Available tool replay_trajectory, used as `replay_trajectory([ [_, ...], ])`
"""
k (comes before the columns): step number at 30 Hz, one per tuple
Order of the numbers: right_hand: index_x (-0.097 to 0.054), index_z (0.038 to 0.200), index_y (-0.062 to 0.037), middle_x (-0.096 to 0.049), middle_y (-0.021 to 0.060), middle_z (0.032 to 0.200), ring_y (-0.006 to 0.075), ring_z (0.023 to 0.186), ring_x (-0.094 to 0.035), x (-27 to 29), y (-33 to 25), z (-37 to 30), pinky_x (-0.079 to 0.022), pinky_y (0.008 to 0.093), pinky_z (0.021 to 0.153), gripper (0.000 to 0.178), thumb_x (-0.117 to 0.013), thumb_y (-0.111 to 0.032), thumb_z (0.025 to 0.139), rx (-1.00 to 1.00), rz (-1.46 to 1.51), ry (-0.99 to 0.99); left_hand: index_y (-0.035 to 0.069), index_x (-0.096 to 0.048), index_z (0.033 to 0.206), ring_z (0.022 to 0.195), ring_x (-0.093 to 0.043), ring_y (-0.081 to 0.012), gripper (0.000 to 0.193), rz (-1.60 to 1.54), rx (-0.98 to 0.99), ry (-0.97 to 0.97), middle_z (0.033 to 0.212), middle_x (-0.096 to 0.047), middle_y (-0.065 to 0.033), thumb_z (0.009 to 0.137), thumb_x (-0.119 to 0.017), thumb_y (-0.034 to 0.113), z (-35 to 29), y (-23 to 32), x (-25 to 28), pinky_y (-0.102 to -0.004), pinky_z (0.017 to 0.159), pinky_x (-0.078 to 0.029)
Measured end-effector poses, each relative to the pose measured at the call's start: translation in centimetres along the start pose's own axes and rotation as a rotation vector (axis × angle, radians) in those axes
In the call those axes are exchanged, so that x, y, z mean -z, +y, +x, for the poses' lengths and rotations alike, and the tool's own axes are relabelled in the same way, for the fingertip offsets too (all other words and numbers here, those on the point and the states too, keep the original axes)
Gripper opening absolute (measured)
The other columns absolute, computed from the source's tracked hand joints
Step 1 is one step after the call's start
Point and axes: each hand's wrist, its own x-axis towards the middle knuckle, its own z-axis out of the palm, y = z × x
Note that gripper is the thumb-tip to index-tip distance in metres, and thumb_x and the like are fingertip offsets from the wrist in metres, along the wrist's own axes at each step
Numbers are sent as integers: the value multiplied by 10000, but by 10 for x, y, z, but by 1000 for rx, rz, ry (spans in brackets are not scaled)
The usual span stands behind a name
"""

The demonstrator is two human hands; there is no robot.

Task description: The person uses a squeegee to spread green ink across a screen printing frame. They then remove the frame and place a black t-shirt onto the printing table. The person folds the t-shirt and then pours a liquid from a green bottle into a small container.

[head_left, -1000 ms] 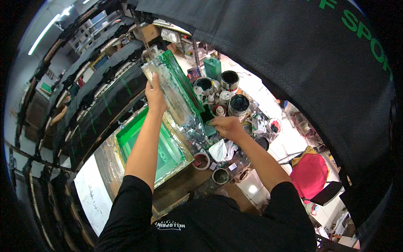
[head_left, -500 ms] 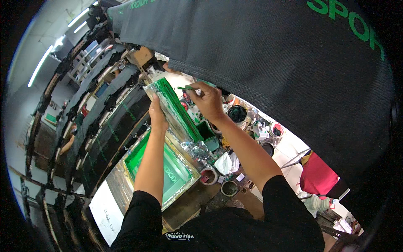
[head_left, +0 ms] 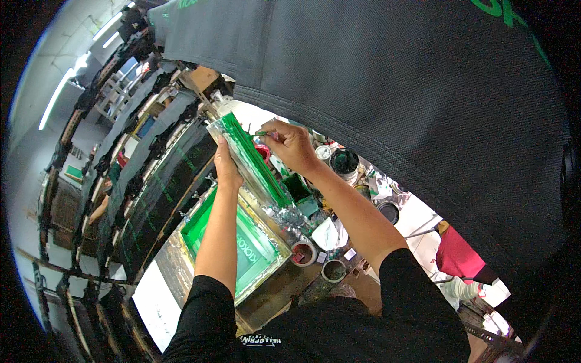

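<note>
My left hand (head_left: pixel 226 164) grips the wooden side of a narrow screen printing frame (head_left: pixel 241 156), which is tilted up on edge and coated inside with wet-looking green ink. Just beyond it, to the right, my right hand (head_left: pixel 292 146) pinches a small, thin, green-smeared tool (head_left: pixel 264 133) between thumb and fingers. The tool's exact kind is too small to make out, and its tip points toward the inked frame without visibly touching it. Below my left forearm lies a larger screen frame (head_left: pixel 245 257) with green mesh and pale lettering.
A dark green container (head_left: pixel 295 188) stands below the tilted frame. Right of it sit a black paint pot (head_left: pixel 344 161) and several other ink cups. Black fabric (head_left: pixel 387 66) hangs across the upper right, close to my right hand. A red cloth (head_left: pixel 458 257) lies at lower right.
My right hand has dropped slightly and turned, and the small tool with it. My left hand and the tilted frame stay nearly still. The view has shifted a little against the hanging fabric.
</note>
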Motion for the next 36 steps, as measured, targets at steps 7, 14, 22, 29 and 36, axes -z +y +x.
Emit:
replay_trajectory([
  [7, -690, 971, -30, -658, -11, 803, 10, 676, -525, 25, 11, -35, -413, 218, 580, 115, -686, 13, 864, -323, 189, -156, 54, -592, 1219, 864, -666, -214, 470, 21, 21, 65, 1001, -682, -88, 1009, -495, 463, 6, -7, -6, -363, 769, -562],
  [14, -698, 1003, -25, -689, 30, 961, 89, 863, -618, 55, 36, -75, -501, 260, 737, 161, -693, 36, 853, -355, 156, -248, 56, -604, 1212, 957, -657, -199, 458, -7, -63, 119, 1108, -679, -61, 1004, -520, 455, 21, -19, 7, -345, 845, -539],
  [22, -685, 1021, -58, -699, 125, 897, 199, 835, -677, 79, 38, -116, -518, 328, 769, 194, -696, -93, 830, -332, -65, -418, 24, -586, 1233, 1038, -632, -249, 582, -38, -196, 336, 1183, -647, -97, 933, -615, 523, 15, 1, 39, -401, 887, -520],
  [29, -702, 1003, -123, -694, 106, 934, 334, 815, -672, 76, 30, -142, -547, 425, 733, 178, -609, -164, 857, -134, -397, -463, 58, -489, 1360, 1143, -583, -269, 650, -88, -304, 384, 1317, -576, -78, 950, -559, 557, -37, 34, 73, -431, 971, -480],
  [36, -688, 1101, -124, -705, 91, 1051, 309, 910, -686, 82, 29, -165, -562, 393, 784, 303, -635, -68, 808, -5, -429, -540, 78, -458, 1414, 1253, -520, -297, 682, -321, -185, 588, 1411, -517, -93, 966, -489, 590, -118, 35, 105, -454, 1055, -436],
])
